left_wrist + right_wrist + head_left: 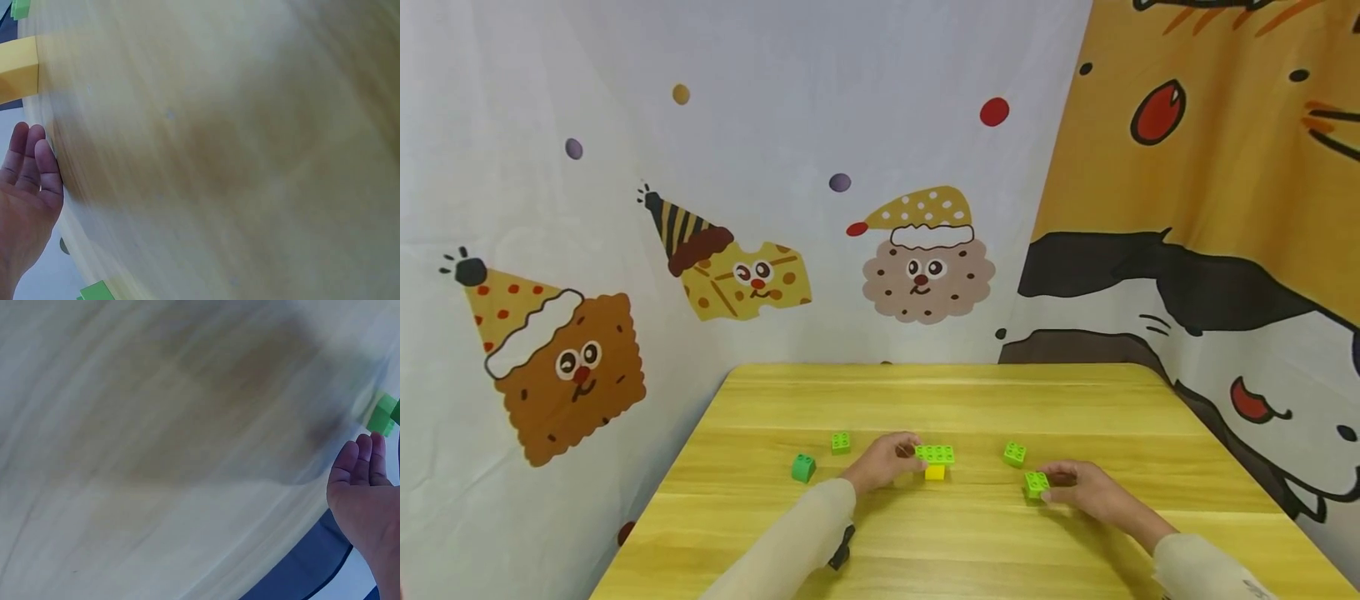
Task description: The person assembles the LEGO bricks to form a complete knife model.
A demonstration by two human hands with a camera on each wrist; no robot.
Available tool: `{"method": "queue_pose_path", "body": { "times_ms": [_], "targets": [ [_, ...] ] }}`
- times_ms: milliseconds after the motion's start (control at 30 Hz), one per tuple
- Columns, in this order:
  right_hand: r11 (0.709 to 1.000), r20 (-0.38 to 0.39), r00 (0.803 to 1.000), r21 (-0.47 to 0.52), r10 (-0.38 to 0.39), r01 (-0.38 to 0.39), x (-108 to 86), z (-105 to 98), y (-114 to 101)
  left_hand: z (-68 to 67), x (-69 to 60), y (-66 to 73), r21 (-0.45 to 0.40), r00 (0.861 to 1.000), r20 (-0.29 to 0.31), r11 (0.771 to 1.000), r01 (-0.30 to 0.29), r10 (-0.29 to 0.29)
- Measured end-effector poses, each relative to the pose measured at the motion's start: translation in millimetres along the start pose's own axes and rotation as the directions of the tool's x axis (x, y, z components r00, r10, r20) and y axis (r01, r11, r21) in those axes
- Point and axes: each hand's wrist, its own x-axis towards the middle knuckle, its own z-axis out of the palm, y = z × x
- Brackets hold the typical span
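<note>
In the head view my left hand [880, 465] holds the left end of a long light green toy building brick [935, 454] between thumb and fingers. That brick sits on a smaller yellow building brick [935, 472]. In the left wrist view, the yellow brick lies just beyond three loosely bent fingers [47, 164]; the thumb and index finger are out of sight there. Over to the right, my right hand [1090, 490] pinches a square light green brick [1037, 484] by its right side. Another square light green brick [1015, 453] stands just behind it, apart.
Left of my left hand are a square light green brick [840, 442] and a darker green brick with a curved side [803, 467]. All stand on the wooden table [955, 550]. A cartoon-printed cloth [820, 108] hangs behind the table's far edge.
</note>
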Motion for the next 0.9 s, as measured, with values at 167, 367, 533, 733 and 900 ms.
{"method": "queue_pose_path", "body": {
  "times_ms": [167,367,533,733,900],
  "targets": [
    [0.998,-0.041,0.998,-0.054,-0.044,0.041,4.0,0.3,-12.4,0.9,0.0,-1.4,-0.008,1.000,-0.001,1.000,-0.001,0.001],
    [0.996,-0.063,0.996,-0.062,-0.066,0.062,13.3,3.2,-32.6,-0.6,0.0,-1.2,-0.027,1.000,-0.006,1.000,0.007,-0.007],
    [0.996,-0.081,0.993,-0.029,-0.087,0.084,23.6,7.9,-45.0,-1.1,1.7,-2.8,-0.009,1.000,0.004,1.000,0.011,-0.011],
    [0.995,-0.110,0.989,-0.010,-0.102,0.102,35.4,16.1,-57.6,-0.5,3.2,-5.7,-0.006,1.000,0.012,1.000,0.000,0.000],
    [0.995,-0.129,0.987,-0.029,-0.095,0.092,44.3,21.1,-63.7,-1.7,4.1,-6.2,0.008,1.000,0.015,1.000,-0.004,0.004]
  ]
}}
